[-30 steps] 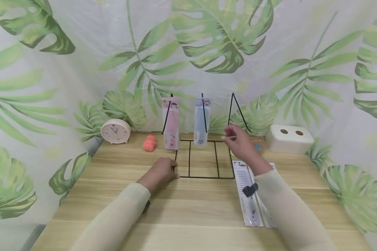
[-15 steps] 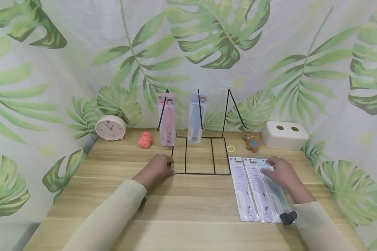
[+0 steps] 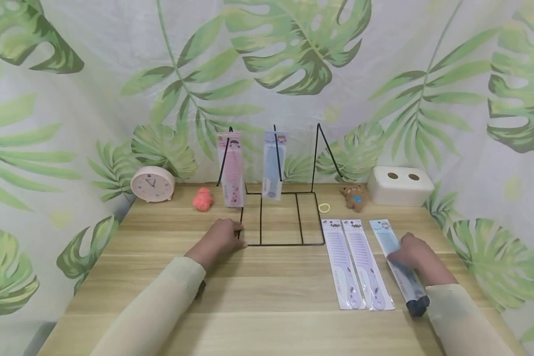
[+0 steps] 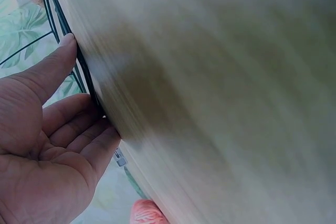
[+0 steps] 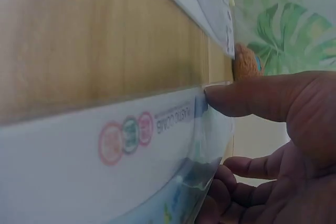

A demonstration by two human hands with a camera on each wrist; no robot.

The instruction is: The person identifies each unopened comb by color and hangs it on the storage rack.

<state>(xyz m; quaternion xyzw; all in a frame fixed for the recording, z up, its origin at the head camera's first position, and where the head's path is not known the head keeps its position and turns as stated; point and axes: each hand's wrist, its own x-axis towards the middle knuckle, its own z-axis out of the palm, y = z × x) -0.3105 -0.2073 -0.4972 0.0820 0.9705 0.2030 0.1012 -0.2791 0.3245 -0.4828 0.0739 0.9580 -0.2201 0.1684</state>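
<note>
Currently, your left hand (image 3: 221, 237) pinches the left side wire of the black wire rack (image 3: 285, 244), contact partly covered from the head camera. Your right hand (image 3: 415, 254) grips the blue comb pack (image 3: 384, 237) between thumb and fingers, right of two purple comb packs (image 3: 368, 264); whether it touches the table (image 3: 249, 301) you cannot tell. A black wrist device (image 3: 417, 306) hides its lower end. The coral figure (image 4: 147, 213) is cut off in the left wrist view.
</note>
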